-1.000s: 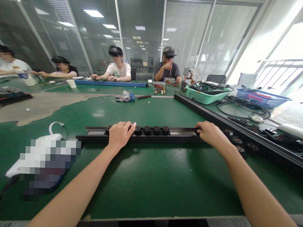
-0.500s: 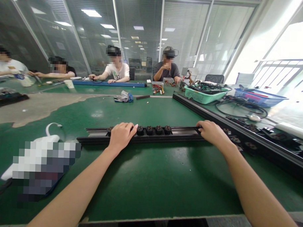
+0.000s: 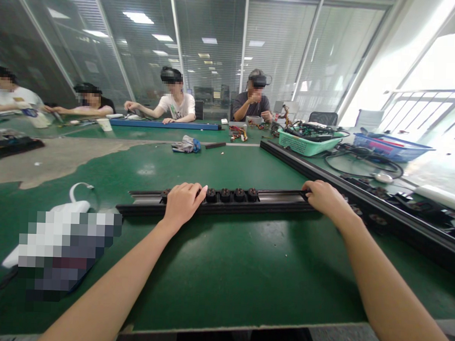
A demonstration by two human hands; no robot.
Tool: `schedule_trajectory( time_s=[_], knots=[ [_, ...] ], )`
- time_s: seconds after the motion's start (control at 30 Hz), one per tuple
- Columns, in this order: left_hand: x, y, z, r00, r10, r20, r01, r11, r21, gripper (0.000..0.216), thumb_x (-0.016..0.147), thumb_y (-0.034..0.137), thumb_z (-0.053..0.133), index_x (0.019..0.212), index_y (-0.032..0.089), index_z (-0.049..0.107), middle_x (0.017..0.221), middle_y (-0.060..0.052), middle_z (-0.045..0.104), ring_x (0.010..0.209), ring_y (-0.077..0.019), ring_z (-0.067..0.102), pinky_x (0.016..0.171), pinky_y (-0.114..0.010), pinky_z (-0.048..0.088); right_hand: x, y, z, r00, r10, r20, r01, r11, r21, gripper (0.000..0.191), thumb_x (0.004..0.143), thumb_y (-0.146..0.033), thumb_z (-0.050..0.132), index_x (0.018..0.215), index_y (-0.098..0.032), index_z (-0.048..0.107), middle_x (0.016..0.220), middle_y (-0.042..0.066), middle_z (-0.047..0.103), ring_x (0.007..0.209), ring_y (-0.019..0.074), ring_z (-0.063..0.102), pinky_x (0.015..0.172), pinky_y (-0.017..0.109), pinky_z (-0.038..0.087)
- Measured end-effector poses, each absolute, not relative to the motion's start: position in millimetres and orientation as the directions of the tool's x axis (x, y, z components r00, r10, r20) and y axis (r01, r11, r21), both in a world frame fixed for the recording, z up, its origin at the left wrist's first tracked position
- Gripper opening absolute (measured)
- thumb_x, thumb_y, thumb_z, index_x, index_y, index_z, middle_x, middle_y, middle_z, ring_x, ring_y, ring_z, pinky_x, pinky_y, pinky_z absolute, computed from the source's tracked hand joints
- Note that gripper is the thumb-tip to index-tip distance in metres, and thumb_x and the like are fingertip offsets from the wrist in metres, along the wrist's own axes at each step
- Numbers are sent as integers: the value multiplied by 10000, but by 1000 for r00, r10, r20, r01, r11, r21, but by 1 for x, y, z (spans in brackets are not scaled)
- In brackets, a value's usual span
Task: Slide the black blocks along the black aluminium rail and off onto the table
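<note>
A long black rail (image 3: 274,201) lies across the green table (image 3: 216,269) in front of me. Several small round black parts (image 3: 232,194) sit in a row in its channel. My left hand (image 3: 182,202) lies over the rail just left of that row, fingers curled on the rail and touching the nearest part. At the rail's right end my right hand (image 3: 323,197) grips it with closed fingers.
A longer black rail (image 3: 364,187) with more parts runs along the right side. Behind it stand a green basket (image 3: 306,143) of cables and a blue tray (image 3: 394,146). A white cable and a blurred object (image 3: 66,249) lie at left. Several people sit at the far side.
My right hand has slid a little to the right along the rail's end. The rail and my left hand have stayed nearly where they were.
</note>
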State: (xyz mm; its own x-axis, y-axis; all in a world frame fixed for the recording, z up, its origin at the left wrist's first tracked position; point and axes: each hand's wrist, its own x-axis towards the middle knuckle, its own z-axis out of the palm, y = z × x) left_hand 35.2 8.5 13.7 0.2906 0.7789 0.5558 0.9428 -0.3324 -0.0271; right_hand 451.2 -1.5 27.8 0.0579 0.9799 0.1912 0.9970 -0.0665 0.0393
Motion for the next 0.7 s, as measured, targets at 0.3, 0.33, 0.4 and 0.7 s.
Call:
schedule_trajectory(
  time_s=[0.3,0.33,0.4,0.7],
  knots=[
    [33,9,14,323,773,546,930,-367,-29,553,1029,529,249,879,203,670,863,-104,725,847,-260,644,763,-374,422,452,-2,29,74,980,182,996,-82,35,313,884,-185,519,1132,-192,709,1123,133,683,1071,265,640,849,331,467],
    [32,9,13,324,773,546,929,-369,-29,552,1028,530,252,882,202,671,867,-106,725,851,-263,645,765,-377,423,451,-2,30,76,981,179,996,-84,36,312,887,-188,517,1133,-195,708,1128,131,682,1074,265,639,845,330,468],
    [32,10,13,329,770,546,926,-375,-28,547,1026,529,258,888,202,674,873,-109,727,859,-266,646,769,-381,426,450,-3,31,86,981,175,995,-95,42,309,894,-198,515,1138,-204,707,1140,125,679,1075,263,639,830,329,471],
    [32,11,12,321,772,549,930,-367,-27,543,1024,532,268,895,203,681,877,-110,731,858,-269,651,772,-385,428,451,-7,32,128,974,188,988,-142,59,320,885,-199,513,1138,-223,707,1146,116,679,1071,266,637,809,339,480]
  ],
)
